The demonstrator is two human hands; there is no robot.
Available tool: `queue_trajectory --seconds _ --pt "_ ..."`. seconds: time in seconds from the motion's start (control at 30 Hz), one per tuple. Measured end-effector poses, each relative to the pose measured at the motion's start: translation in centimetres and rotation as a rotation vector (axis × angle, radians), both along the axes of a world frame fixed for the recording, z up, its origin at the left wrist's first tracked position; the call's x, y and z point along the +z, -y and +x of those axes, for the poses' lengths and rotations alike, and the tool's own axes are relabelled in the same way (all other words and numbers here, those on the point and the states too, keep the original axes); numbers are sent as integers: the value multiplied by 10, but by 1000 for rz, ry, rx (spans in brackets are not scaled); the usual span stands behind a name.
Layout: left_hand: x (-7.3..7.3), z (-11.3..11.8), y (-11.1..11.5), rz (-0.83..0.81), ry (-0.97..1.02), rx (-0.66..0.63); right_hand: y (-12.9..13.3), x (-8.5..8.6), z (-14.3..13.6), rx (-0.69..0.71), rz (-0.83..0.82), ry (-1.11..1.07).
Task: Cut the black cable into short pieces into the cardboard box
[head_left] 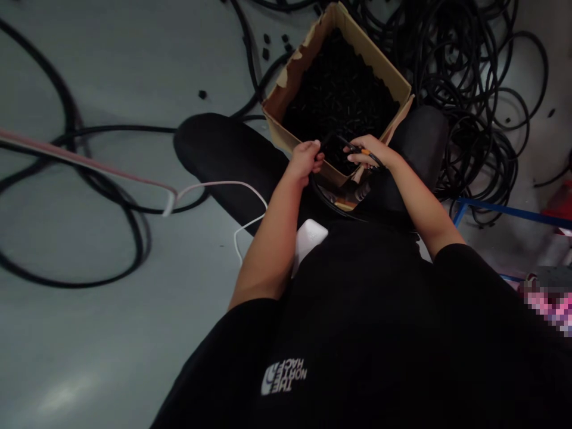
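Note:
Over the near edge of a cardboard box [286, 134], my left hand [307, 161] is closed on a black hose [324, 196] that hangs down in front of my lap. To its right, my right hand [369, 152] is wrapped round a tool with black and orange handles [367, 153]. The tool's front end points toward the hose near my left fingertips; whether they touch is too dark to tell. Many short black pieces [339, 83] fill the box below and beyond my hands.
Coiled black hose [460, 89] lies in a heap at the right, and loops of hose [138, 238] spread over the floor at the left. A white device [309, 235] with a white cable rests at my lap. Blue bars [513, 211] stand at the right.

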State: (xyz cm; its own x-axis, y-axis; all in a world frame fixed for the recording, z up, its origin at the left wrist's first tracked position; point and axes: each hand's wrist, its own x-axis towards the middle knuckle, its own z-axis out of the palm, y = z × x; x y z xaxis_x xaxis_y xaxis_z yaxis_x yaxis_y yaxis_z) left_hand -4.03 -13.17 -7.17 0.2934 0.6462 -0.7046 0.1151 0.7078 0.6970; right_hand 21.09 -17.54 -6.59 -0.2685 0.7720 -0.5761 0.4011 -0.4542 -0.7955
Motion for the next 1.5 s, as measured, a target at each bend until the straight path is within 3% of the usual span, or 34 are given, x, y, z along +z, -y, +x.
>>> queue_trajectory --seconds 0.2,0.4,0.57,0.7,0.97,1.2,1.37,1.5 --pt "2 6 1 32 17 66 1 -9 -4 -49 47 45" --pt "5 11 7 75 13 -75 -1 -18 -2 67 137 30" --pt "0 12 9 109 -47 -95 -5 -21 -4 113 163 111" --pt "-9 10 8 162 -50 -71 -5 -19 -5 138 183 153" --pt "-49 6 11 365 163 -21 -6 -22 -11 177 263 120" --pt "-50 7 9 417 138 -11 -4 -8 -22 95 285 111" --pt "-61 9 8 394 42 -53 -5 -7 -25 80 229 169" --pt "-64 10 5 485 -51 -69 -6 -8 -27 98 227 261"
